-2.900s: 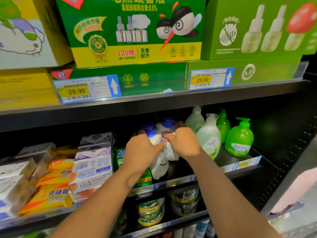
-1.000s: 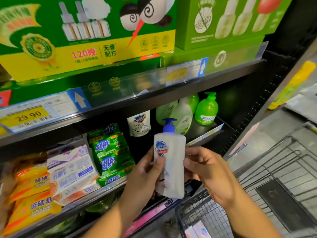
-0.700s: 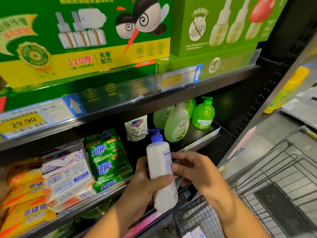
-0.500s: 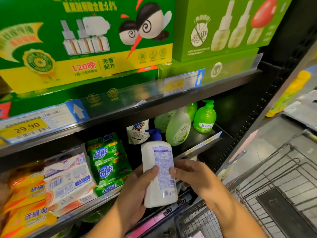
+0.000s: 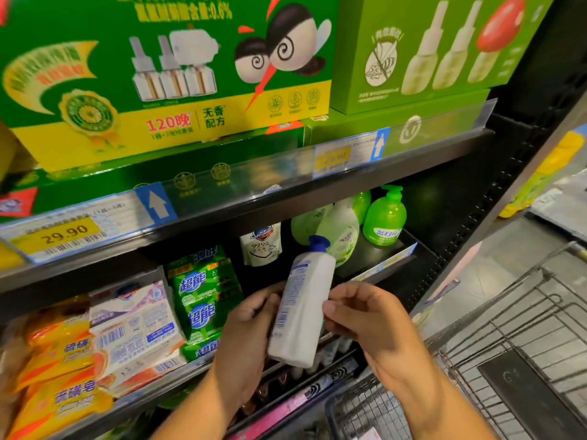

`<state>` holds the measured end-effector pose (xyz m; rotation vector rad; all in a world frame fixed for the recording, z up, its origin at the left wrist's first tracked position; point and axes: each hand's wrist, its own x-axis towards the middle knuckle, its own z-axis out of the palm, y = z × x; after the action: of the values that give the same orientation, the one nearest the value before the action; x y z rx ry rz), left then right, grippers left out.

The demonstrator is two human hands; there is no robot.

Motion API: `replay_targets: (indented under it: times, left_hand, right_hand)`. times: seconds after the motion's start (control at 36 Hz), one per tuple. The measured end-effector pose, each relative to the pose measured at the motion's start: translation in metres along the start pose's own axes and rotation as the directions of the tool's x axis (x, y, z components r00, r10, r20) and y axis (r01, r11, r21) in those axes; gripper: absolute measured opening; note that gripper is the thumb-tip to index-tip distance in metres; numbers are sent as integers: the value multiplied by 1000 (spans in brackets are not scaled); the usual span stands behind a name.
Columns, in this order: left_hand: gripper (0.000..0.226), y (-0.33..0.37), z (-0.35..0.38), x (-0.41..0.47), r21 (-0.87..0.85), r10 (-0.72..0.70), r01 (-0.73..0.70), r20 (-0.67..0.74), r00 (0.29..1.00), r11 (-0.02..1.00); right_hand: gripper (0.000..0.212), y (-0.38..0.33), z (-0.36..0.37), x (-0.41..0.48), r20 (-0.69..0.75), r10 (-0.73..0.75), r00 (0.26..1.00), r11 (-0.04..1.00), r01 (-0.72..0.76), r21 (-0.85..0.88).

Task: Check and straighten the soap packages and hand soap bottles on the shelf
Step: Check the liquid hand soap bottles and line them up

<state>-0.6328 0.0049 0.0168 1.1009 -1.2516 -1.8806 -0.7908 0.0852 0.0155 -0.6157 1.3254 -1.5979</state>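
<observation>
In hand: a tall white plastic hand soap bottle with blue pump cap (image 5: 301,309), off the shelf and tilted, cap up and to the right, barcode label facing me. My left hand (image 5: 251,331) curls its fingers round the lower left side, and my right hand (image 5: 365,322) pinches the right edge. Behind it on the black metal shelf (image 5: 368,254) a white soap refill pouch (image 5: 261,244) stands upright at the back of the gap, with stacked green wrapped soap bars (image 5: 200,300) to its left and round green pump bottles (image 5: 384,217) to its right, the palest just behind the cap; a grey wire shopping cart (image 5: 508,360) sits near my right wrist.
</observation>
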Motion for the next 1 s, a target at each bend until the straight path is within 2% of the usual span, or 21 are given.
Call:
replay_targets:
  times: [0.06,0.17,0.22,0.33,0.42,0.44,0.53,0.64,0.69,0.75,0.83,0.92,1.0]
  left_hand:
    - [38,-2,0,-2,-18,-31,32,75,997,999]
    - [85,-9,-3,-1,31,-79,74,210,975,997]
    - [90,-12,-5,1,37,-70,63,236,969,997]
    - [86,-13,-7,3,-94,-70,95,242,968,991]
    - [79,-12,-9,2,-209,-67,126,271,960,970]
    - [75,-12,-9,2,-216,-63,123,264,963,969]
    - [57,-12,-10,3,-156,-105,142,226,968,977]
    - [64,-11,-11,3,-90,-118,145,255,960,985]
    - [64,-10,-10,3,-102,-91,120,253,963,987]
    - [51,-11,-6,4,-128,-74,103,216,974,986]
    - [36,-12,-2,2,-87,-91,109,181,979,990]
    - [42,-10,-1,-1,46,-75,66,245,967,997]
    - [53,-7,-7,4,136,-27,-13,285,958,991]
  right_hand:
    - [26,2,5,3,-12,-16,1000,999,16,-29]
    - [50,6,11,3,-32,-54,998,982,47,-184]
    - [45,5,11,0,-41,-83,996,972,71,-225]
    - [43,5,3,0,-20,-67,998,959,59,-277]
    - [45,5,-1,-2,12,19,1000,942,-13,-334]
    - [40,4,-2,-4,32,40,999,938,-26,-346]
    - [23,-1,-3,-8,78,54,996,939,-24,-344]
    - [25,-5,-7,-9,94,12,995,945,19,-328]
    - [29,-4,-10,-7,74,3,997,976,13,-217]
    - [38,-5,-11,-7,57,11,998,993,-5,-114]
    - [48,-6,-10,-5,7,9,1000,998,-8,-59]
    - [52,-6,-9,-4,7,-7,1000,996,8,-87]
    - [45,-8,-11,-8,86,-47,995,988,59,-140]
